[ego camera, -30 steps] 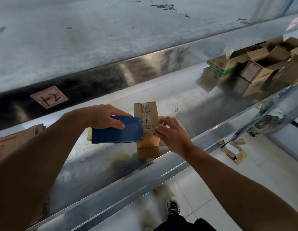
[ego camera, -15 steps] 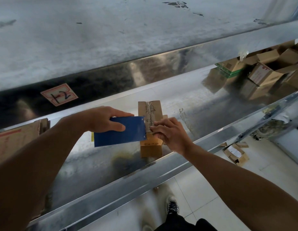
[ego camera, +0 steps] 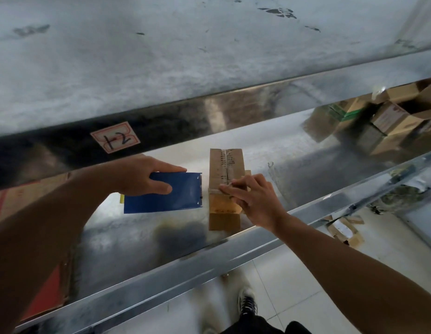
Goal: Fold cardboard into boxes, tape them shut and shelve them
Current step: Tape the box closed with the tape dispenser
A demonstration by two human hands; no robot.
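The small cardboard box point(ego camera: 224, 168) sits on the metal shelf point(ego camera: 142, 239), close to its front lip and lying lengthwise away from the person. A strip of clear tape runs down the seam of its top, wrinkled and ridged along the middle.

A moment ago the blue tape dispenser point(ego camera: 168, 200) was laid against the box's left side. Now the left hand point(ego camera: 142, 175) has drawn it off to the left, and bare shelf shows between its toothed edge and the box. The fingers of that hand are wrapped over the dispenser's top, thumb across its face. I'd say the strip has been cut and this seam is nearly finished.

The right hand point(ego camera: 256, 203) has slid a little toward the near end of the top. Its fingers point(ego camera: 230, 189) lie nearly straight over that edge, pressing the tape end down rather than gripping. From here the box looks closed, with the rubbing-down left and then a place on the shelf to find.

The box is plain brown board, long and narrow, dull against the shiny, smeared steel. A paper label point(ego camera: 115, 137) marked 12 is stuck on the dark band behind it. More boxes point(ego camera: 400, 116), some open, crowd the shelf's far right, and flat cardboard point(ego camera: 29, 208) lies at the left.
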